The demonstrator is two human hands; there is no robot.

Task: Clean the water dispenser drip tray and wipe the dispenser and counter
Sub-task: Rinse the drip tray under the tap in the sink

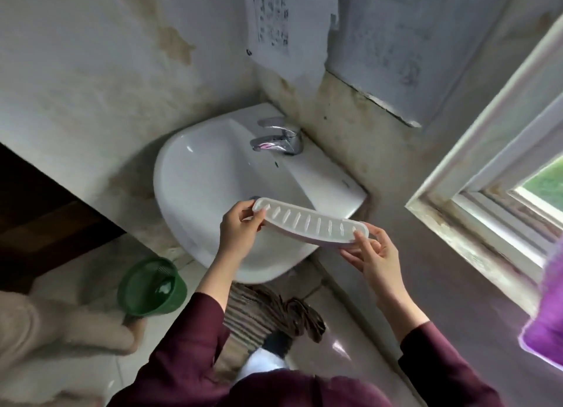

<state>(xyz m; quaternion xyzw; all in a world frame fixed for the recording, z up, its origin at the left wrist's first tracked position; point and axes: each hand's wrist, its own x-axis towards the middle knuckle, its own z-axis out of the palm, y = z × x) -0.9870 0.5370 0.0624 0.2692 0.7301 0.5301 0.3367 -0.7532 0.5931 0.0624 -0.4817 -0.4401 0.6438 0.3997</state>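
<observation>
A long white drip tray (pixel 309 222) with a row of slots across its top is held level over the front of a white wall sink (pixel 198 175). My left hand (pixel 240 231) pinches the tray's left end, thumb on top. My right hand (pixel 373 255) grips its right end from below. A chrome tap (pixel 278 138) stands at the back of the sink, and no water runs from it. Both sleeves are dark maroon.
A green plastic basket (pixel 152 286) sits on the floor left of the sink. A mop head (pixel 283 315) lies on the floor under the sink. A window frame (pixel 487 193) is to the right, with purple cloth (pixel 548 321) at the right edge. The walls are stained.
</observation>
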